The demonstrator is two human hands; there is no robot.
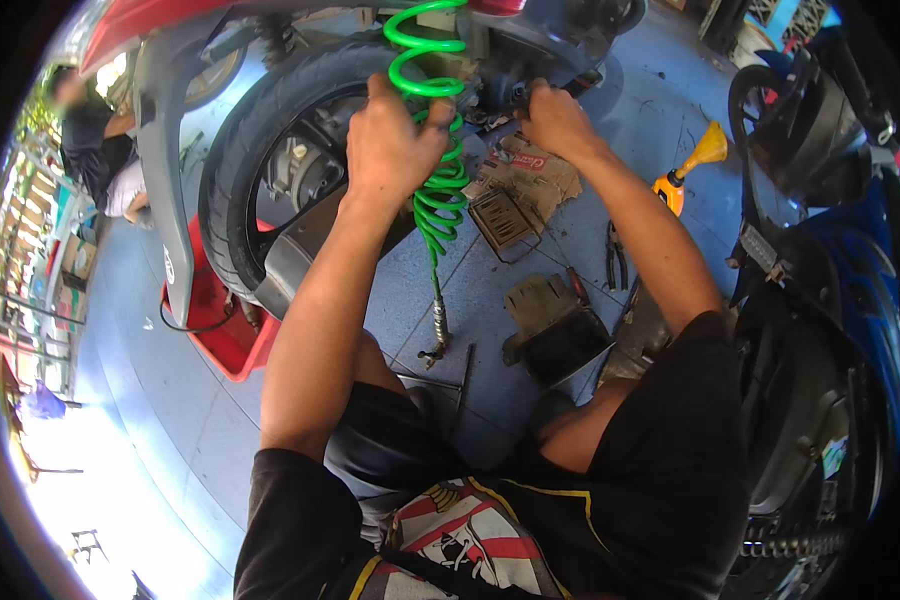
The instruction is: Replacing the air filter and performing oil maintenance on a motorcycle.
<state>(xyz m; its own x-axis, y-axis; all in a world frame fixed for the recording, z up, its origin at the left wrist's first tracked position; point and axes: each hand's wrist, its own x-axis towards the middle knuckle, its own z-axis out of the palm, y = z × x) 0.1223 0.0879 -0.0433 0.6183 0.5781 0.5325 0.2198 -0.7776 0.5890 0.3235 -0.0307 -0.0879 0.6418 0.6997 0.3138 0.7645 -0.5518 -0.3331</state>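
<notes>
My left hand (395, 145) is raised beside a hanging green coiled air hose (440, 190), in front of the motorcycle's rear wheel (255, 150). Its fingers are curled, and what they hold, if anything, is hidden behind the hand. The hose passes close to the thumb, and I cannot tell whether they touch. Farther right, my right hand (558, 118) reaches to the dark engine area (515, 80) with its fingers bent inward; what lies in them cannot be made out. At the hose's lower end a metal air nozzle (438, 325) dangles above the floor.
On the blue tiles lie torn cardboard (535, 180), a metal grille-like part (505, 220), an open dark box (560, 340), pliers (616, 255) and a T-shaped wrench (462, 385). A red bin (235, 345) sits under the wheel. Right stand a yellow funnel (705, 150) and blue motorcycle (850, 260). Another person (100, 145) sits far left.
</notes>
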